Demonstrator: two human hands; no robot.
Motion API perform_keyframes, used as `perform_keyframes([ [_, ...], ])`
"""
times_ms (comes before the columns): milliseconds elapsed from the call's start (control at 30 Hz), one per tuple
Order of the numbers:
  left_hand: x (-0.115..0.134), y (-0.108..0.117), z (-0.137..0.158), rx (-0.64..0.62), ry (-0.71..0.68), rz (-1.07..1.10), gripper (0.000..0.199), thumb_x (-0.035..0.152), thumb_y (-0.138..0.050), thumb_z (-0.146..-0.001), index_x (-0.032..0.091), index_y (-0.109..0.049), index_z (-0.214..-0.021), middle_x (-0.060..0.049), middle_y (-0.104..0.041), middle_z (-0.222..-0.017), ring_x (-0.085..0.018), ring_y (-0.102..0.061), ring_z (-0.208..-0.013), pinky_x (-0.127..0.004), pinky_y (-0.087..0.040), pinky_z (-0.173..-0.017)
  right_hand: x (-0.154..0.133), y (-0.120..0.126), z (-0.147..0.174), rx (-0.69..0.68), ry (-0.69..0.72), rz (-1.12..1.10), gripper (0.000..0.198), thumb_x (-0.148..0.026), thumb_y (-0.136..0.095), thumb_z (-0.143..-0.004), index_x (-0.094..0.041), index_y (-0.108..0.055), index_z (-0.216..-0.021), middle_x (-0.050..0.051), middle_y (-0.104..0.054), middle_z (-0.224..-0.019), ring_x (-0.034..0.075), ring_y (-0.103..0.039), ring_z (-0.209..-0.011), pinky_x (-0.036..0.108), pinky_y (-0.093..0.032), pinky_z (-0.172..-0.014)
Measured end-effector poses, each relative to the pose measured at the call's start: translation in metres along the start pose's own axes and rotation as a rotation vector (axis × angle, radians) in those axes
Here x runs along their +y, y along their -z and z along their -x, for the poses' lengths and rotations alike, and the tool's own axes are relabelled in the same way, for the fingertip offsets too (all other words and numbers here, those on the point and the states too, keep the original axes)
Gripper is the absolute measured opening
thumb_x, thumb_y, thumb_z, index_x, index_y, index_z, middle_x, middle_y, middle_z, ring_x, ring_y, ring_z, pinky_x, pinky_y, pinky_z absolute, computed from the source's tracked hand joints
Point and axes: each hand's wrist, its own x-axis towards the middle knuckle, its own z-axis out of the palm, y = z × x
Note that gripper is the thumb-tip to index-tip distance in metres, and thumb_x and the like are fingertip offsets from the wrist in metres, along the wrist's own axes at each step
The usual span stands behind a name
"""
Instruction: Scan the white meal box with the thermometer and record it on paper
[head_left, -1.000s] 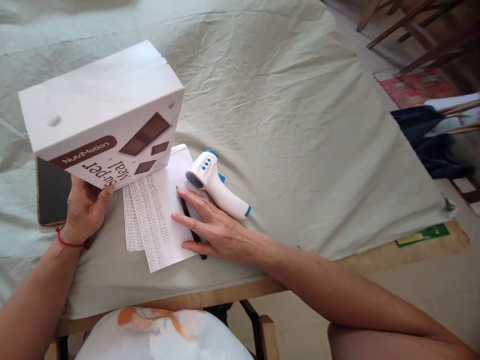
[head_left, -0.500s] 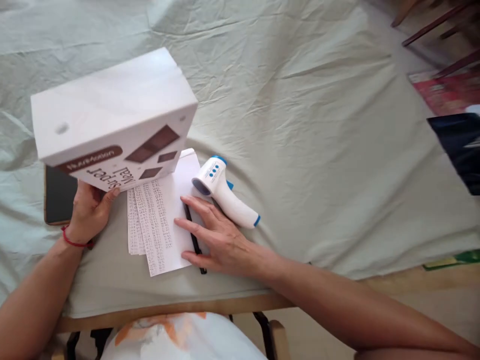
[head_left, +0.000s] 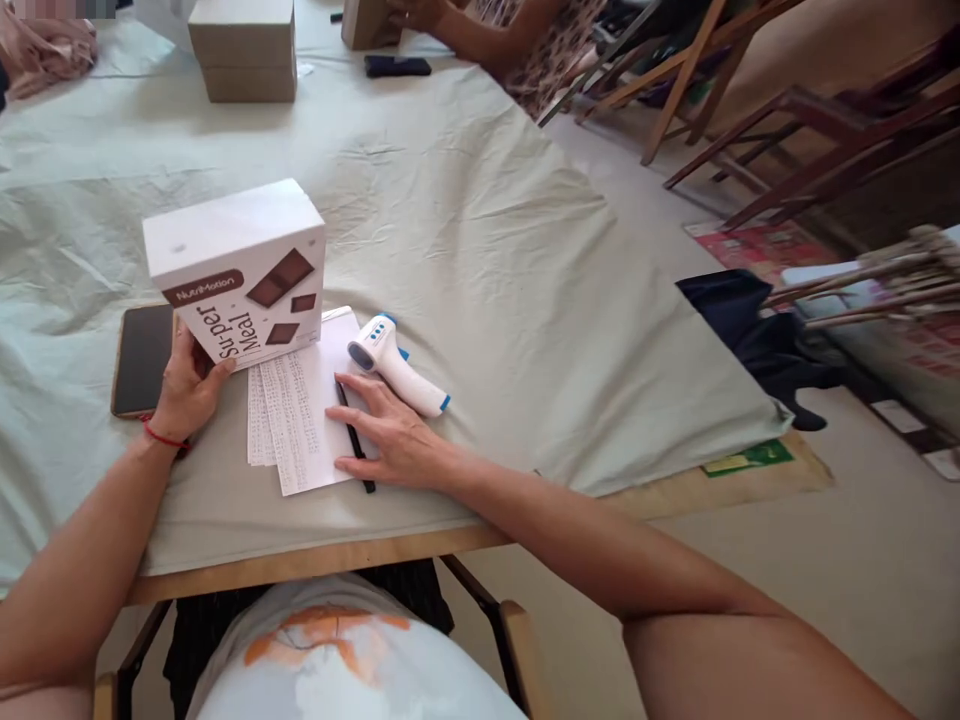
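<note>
My left hand [head_left: 189, 385] grips the lower corner of a white box [head_left: 236, 225] printed "NutriMotion Su-per Meal", its thumb on the printed side. The box stands tilted over the far end of some printed sheets [head_left: 292, 420]. My right hand [head_left: 386, 435] lies with fingers spread on the papers, across a black pen [head_left: 354, 440]. Just beyond those fingers rests a white and blue infrared thermometer [head_left: 401, 368], on its side. A dark phone-like slab [head_left: 141, 360] in a brown case lies left of the box, partly behind my left hand.
A pale green cloth [head_left: 510, 300] covers the table. Across it stand a brown cardboard box [head_left: 244, 55] and a black case [head_left: 397, 66]. Another person's arm [head_left: 487, 35] reaches to a second carton [head_left: 367, 25]. Wooden chairs [head_left: 810, 140] stand on the floor at right.
My view has lifted and widened, bringing the far table and another person into sight. The white box now appears lower and farther from the camera. My right hand keeps its place on the papers.
</note>
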Motion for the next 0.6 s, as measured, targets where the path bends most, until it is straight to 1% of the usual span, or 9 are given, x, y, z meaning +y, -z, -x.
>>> perform_keyframes([
  [100, -0.001, 0.002, 0.005, 0.031, 0.049, -0.012, 0.047, 0.043, -0.073, -0.081, 0.022, -0.05, -0.116, -0.011, -0.065, -0.115, -0.029, -0.066, -0.112, -0.051, -0.056, -0.098, -0.003, 0.001, 0.001, -0.016, -0.042, -0.015, 0.054, -0.049, -0.065, -0.087, -0.017, -0.059, -0.13, 0.021, -0.035, -0.155, 0.036, -0.034, -0.144, 0.063, -0.035, -0.115],
  [167, -0.002, 0.003, 0.007, 0.043, 0.072, -0.003, 0.047, 0.044, -0.073, -0.081, 0.022, -0.05, -0.116, -0.01, -0.066, -0.114, -0.028, -0.067, -0.11, -0.051, -0.056, -0.098, -0.003, 0.002, 0.0, -0.033, -0.063, -0.023, 0.054, -0.049, -0.066, -0.086, -0.019, -0.059, -0.13, 0.019, -0.036, -0.155, 0.036, -0.034, -0.144, 0.063, -0.037, -0.114],
  [267, -0.004, 0.002, 0.006, 0.043, 0.066, 0.007, 0.049, 0.048, -0.073, -0.08, 0.024, -0.05, -0.117, -0.01, -0.066, -0.117, -0.028, -0.066, -0.112, -0.052, -0.054, -0.101, 0.0, 0.004, 0.001, -0.036, -0.06, -0.017, 0.053, -0.049, -0.065, -0.087, -0.02, -0.059, -0.132, 0.018, -0.037, -0.155, 0.035, -0.035, -0.144, 0.062, -0.036, -0.115],
  [367, -0.005, 0.0, 0.001, 0.025, 0.045, 0.03, 0.051, 0.05, -0.074, -0.078, 0.028, -0.051, -0.118, -0.011, -0.065, -0.124, -0.03, -0.064, -0.117, -0.053, -0.052, -0.104, 0.003, 0.004, 0.001, -0.033, -0.035, -0.005, 0.053, -0.048, -0.065, -0.087, -0.02, -0.058, -0.132, 0.018, -0.036, -0.155, 0.036, -0.034, -0.145, 0.062, -0.034, -0.116],
  [467, -0.005, 0.0, -0.005, -0.008, 0.037, 0.061, 0.056, 0.049, -0.077, -0.075, 0.031, -0.05, -0.12, -0.01, -0.064, -0.129, -0.031, -0.061, -0.122, -0.056, -0.05, -0.107, 0.005, 0.005, 0.0, -0.014, -0.023, 0.016, 0.053, -0.049, -0.065, -0.087, -0.02, -0.059, -0.132, 0.017, -0.036, -0.153, 0.036, -0.033, -0.144, 0.062, -0.036, -0.115],
  [533, -0.005, -0.001, -0.009, -0.018, 0.025, 0.067, 0.057, 0.046, -0.078, -0.073, 0.031, -0.049, -0.119, -0.009, -0.064, -0.129, -0.03, -0.061, -0.122, -0.055, -0.049, -0.108, 0.004, 0.005, -0.001, 0.015, -0.012, 0.038, 0.053, -0.05, -0.066, -0.086, -0.02, -0.062, -0.129, 0.017, -0.04, -0.147, 0.036, -0.036, -0.141, 0.06, -0.04, -0.113],
  [600, -0.004, -0.002, -0.012, -0.006, 0.013, 0.07, 0.059, 0.043, -0.079, -0.072, 0.03, -0.048, -0.12, -0.009, -0.064, -0.129, -0.029, -0.062, -0.121, -0.054, -0.05, -0.107, 0.004, 0.005, -0.003, 0.036, 0.003, 0.072, 0.05, -0.05, -0.066, -0.085, -0.021, -0.065, -0.126, 0.016, -0.047, -0.137, 0.035, -0.044, -0.132, 0.058, -0.043, -0.109],
])
